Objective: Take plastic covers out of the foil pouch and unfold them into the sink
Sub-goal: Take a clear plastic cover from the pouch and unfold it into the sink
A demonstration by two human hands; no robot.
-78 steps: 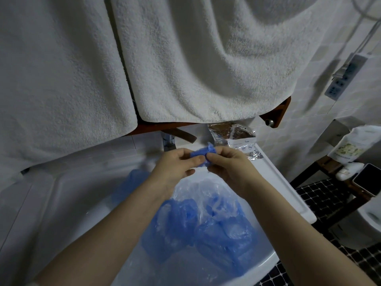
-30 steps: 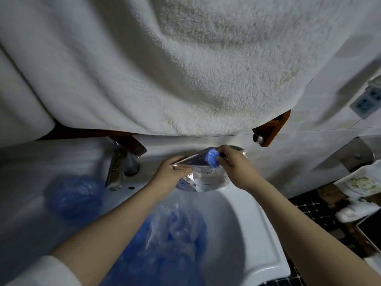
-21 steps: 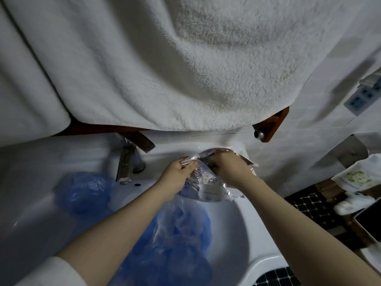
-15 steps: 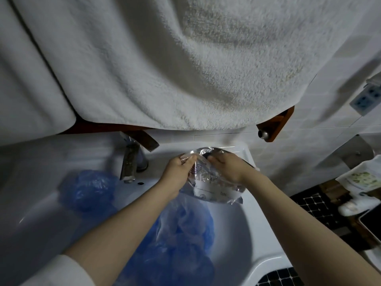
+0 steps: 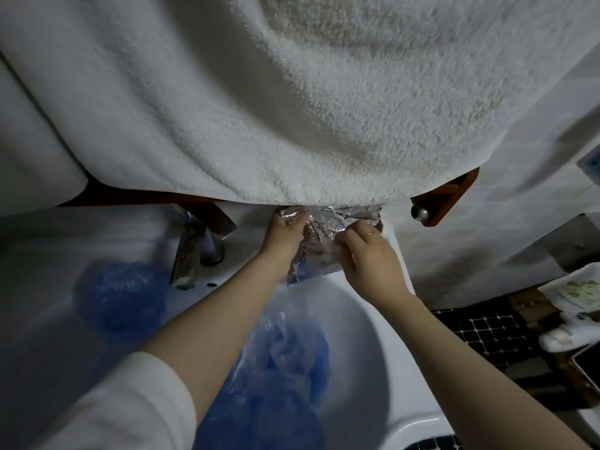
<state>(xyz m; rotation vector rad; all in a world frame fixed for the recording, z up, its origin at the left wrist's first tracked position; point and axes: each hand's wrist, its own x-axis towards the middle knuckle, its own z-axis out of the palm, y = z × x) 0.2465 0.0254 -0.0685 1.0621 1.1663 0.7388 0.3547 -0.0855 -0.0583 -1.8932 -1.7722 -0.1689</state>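
The silver foil pouch (image 5: 319, 245) is held up over the back rim of the white sink (image 5: 373, 336), its top just under the towel's hem. My left hand (image 5: 282, 238) grips the pouch's upper left corner. My right hand (image 5: 367, 258) pinches the pouch's right side, a ring on one finger. Unfolded blue plastic covers (image 5: 282, 368) lie bunched in the basin. Another crumpled blue cover (image 5: 120, 293) sits on the counter to the left of the tap. No cover shows at the pouch mouth.
A large white towel (image 5: 308, 102) hangs low from a wooden rail (image 5: 444, 196) right above my hands. The metal tap (image 5: 191, 254) stands left of them. At the right, a side table with a printed packet (image 5: 578, 293) stands over the dark tiled floor (image 5: 487, 336).
The small folded blue cover seen at my fingertips earlier is out of sight. Both hands have raised the pouch toward the towel's hem, and my right hand has shifted to its right side.
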